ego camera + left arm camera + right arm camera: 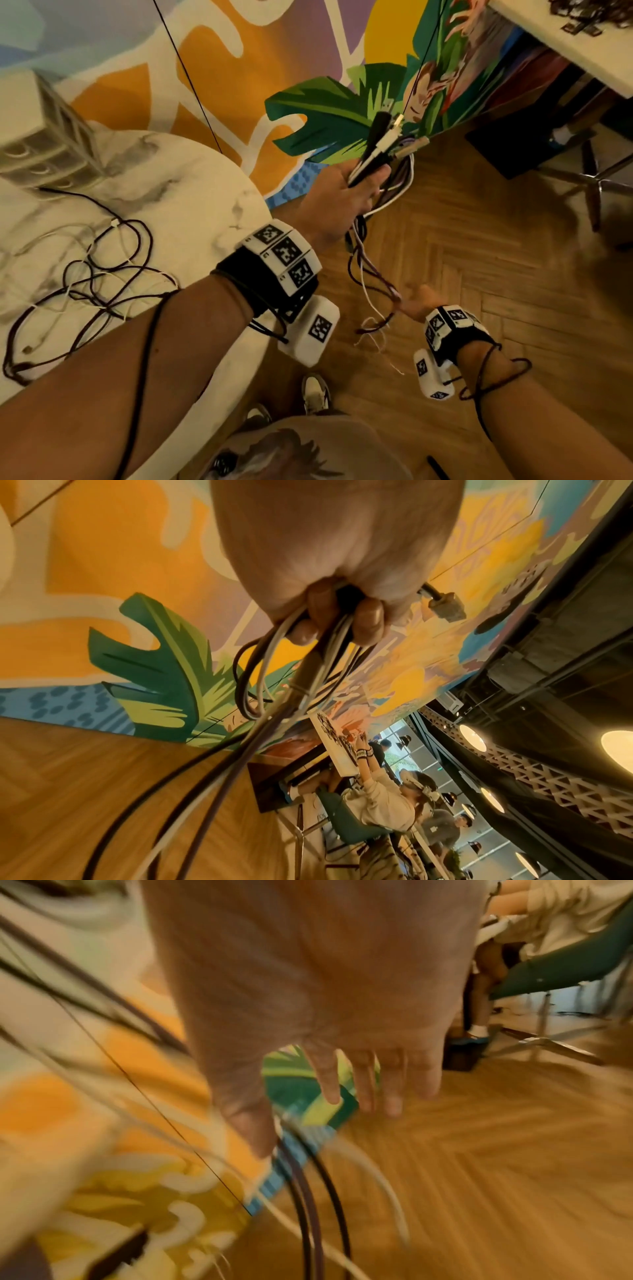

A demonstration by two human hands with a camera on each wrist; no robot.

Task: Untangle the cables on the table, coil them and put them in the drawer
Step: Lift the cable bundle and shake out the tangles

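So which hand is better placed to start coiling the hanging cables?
The right hand, probably. It is open, fingers straight, beside the strands dangling over the floor. The left hand already grips the cable bundle by its plug ends, so it is occupied.

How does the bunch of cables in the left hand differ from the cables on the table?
The cable bunch is gripped in the left hand, lifted over the floor, ends gathered; the table cables lie untouched in a loose tangle on the marble table. The bunch hangs down; the tangle lies flat. Both mix dark and white cables.
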